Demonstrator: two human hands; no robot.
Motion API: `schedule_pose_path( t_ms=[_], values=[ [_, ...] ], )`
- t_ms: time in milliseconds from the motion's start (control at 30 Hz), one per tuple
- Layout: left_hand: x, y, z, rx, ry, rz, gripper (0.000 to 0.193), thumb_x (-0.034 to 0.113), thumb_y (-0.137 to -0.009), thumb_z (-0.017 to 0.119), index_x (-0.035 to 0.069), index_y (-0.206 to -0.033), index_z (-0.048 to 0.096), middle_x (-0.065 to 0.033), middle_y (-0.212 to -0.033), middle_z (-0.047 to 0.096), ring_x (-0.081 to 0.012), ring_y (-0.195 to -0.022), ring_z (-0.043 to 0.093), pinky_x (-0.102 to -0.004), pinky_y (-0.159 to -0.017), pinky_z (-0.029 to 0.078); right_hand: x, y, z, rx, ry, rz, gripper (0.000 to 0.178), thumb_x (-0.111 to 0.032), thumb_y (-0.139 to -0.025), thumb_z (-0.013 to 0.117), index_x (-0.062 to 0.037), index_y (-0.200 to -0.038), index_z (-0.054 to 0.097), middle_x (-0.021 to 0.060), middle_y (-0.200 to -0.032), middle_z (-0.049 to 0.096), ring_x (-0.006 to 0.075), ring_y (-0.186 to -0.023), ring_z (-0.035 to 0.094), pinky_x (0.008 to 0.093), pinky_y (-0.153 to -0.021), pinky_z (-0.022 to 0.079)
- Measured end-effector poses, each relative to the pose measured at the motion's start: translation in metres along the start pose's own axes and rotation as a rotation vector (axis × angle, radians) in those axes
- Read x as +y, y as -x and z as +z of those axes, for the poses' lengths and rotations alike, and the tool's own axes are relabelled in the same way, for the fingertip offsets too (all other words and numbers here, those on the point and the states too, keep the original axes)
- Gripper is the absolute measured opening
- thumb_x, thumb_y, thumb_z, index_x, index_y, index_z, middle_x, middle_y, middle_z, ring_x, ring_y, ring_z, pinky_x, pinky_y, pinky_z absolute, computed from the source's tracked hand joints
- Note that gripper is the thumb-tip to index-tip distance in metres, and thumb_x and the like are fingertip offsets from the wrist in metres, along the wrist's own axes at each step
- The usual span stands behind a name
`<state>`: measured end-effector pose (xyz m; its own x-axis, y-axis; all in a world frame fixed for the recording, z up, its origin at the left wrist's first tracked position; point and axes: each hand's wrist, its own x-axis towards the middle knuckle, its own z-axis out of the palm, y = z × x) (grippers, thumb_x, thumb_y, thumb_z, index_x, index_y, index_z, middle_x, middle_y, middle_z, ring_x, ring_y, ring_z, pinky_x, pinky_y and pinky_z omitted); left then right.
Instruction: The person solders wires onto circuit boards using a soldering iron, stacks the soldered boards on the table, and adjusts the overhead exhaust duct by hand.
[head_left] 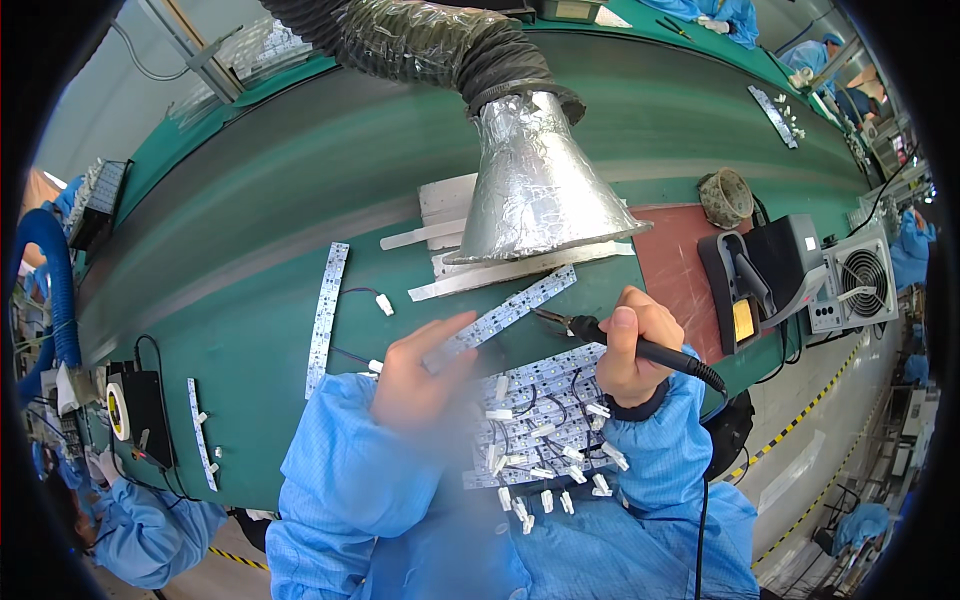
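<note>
A long green workbench [260,330] curves across the view. Dead centre, at the near edge, a stack of white LED strip boards [545,415] lies with small white connectors and black leads. Out at nine o'clock, a single strip [326,316] lies lengthwise, a wired white connector [384,305] just beside it. Down at eight o'clock, a shorter strip [202,432] and a black box [150,412] with a tape roll [117,411]. Over at three o'clock, a reddish mat [672,275], then a soldering station [765,275] next to it. Up at one o'clock, another strip [772,115], far off.
</note>
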<state>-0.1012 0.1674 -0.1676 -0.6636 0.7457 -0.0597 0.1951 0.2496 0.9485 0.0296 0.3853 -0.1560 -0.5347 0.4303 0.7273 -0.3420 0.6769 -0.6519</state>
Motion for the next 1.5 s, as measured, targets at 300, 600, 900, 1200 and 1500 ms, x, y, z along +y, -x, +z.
schedule_pose_path(
  t_ms=[300, 600, 900, 1200, 1500],
  values=[
    [-0.009, 0.002, 0.001, 0.018, -0.027, -0.002, 0.04, 0.002, -0.088, 0.07, -0.001, -0.128, 0.065, -0.0143, -0.111, 0.07, -0.0168, -0.1, 0.064, -0.0287, -0.089, 0.049, 0.003, -0.001, -0.009, 0.217, 0.022, 0.054, 0.032, -0.009, -0.097, 0.054, 0.0008, -0.068, 0.049, 0.0073, -0.061, 0.051, 0.0138, -0.05, 0.045, 0.0298, -0.046, 0.032],
    [0.001, 0.001, 0.0, 0.01, -0.005, -0.028, 0.04, 0.003, -0.088, 0.07, -0.001, -0.127, 0.065, -0.0171, -0.12, 0.07, -0.0194, -0.11, 0.064, -0.03, -0.095, 0.048, 0.024, -0.004, -0.022, 0.351, 0.058, 0.237, 0.035, -0.012, -0.101, 0.056, -0.0017, -0.067, 0.05, 0.0033, -0.064, 0.053, 0.0058, -0.053, 0.042, 0.0236, -0.048, 0.029],
    [0.004, 0.001, 0.001, 0.01, 0.029, -0.049, 0.04, 0.003, -0.088, 0.07, 0.0, -0.127, 0.066, -0.0157, -0.119, 0.071, -0.018, -0.109, 0.065, -0.0299, -0.095, 0.049, 0.022, -0.004, -0.018, 0.265, 0.053, 0.254, 0.033, -0.01, -0.099, 0.058, -0.0008, -0.068, 0.052, 0.0031, -0.066, 0.054, 0.008, -0.061, 0.044, 0.0254, -0.056, 0.034],
    [0.005, 0.001, 0.001, 0.014, 0.027, -0.058, 0.039, 0.003, -0.088, 0.07, -0.001, -0.126, 0.066, -0.0145, -0.115, 0.072, -0.0165, -0.105, 0.065, -0.0293, -0.093, 0.049, 0.026, -0.002, -0.018, 0.245, 0.069, 0.245, 0.032, -0.008, -0.1, 0.057, -0.0009, -0.069, 0.052, 0.0026, -0.066, 0.054, 0.0071, -0.06, 0.043, 0.0244, -0.056, 0.034],
    [-0.002, 0.001, 0.003, 0.031, 0.015, -0.017, 0.038, 0.003, -0.088, 0.07, -0.001, -0.126, 0.067, -0.0134, -0.112, 0.073, -0.015, -0.103, 0.065, -0.0288, -0.091, 0.05, 0.027, -0.001, -0.017, 0.244, 0.05, 0.25, 0.032, -0.008, -0.1, 0.057, -0.0008, -0.069, 0.052, 0.0023, -0.067, 0.054, 0.0068, -0.06, 0.043, 0.0244, -0.056, 0.034]
  ],
)
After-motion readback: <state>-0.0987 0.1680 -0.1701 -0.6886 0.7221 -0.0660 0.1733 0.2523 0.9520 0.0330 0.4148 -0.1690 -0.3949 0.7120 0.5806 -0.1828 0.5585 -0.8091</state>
